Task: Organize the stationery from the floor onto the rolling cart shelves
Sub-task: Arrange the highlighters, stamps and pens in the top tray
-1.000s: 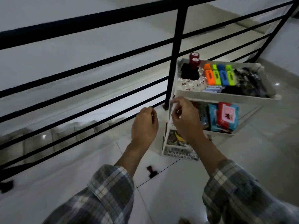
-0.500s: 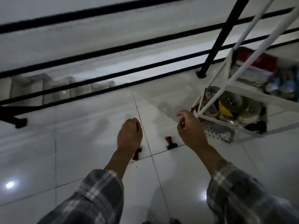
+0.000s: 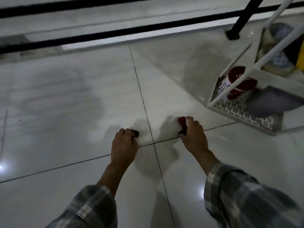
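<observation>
Two small red and black stamps lie on the white tiled floor. My left hand (image 3: 123, 143) is closed over the left stamp (image 3: 135, 133), of which only the dark end shows past my fingers. My right hand (image 3: 192, 134) grips the right stamp (image 3: 182, 124); its red top sticks out above my thumb. The white rolling cart (image 3: 236, 116) stands at the right, its bottom shelf holding a red and white item (image 3: 236, 79) and tape rolls. Whether either stamp is lifted off the floor is unclear.
A black railing (image 3: 105, 33) runs along the far edge of the floor, with its post (image 3: 236, 25) beside the cart. Dark grout lines cross the glossy tiles between my hands. Plaid sleeves cover both forearms.
My view dropped from the cart's shelves to the floor. Both hands went down and closed on the two stamps that lay near the tile joint.
</observation>
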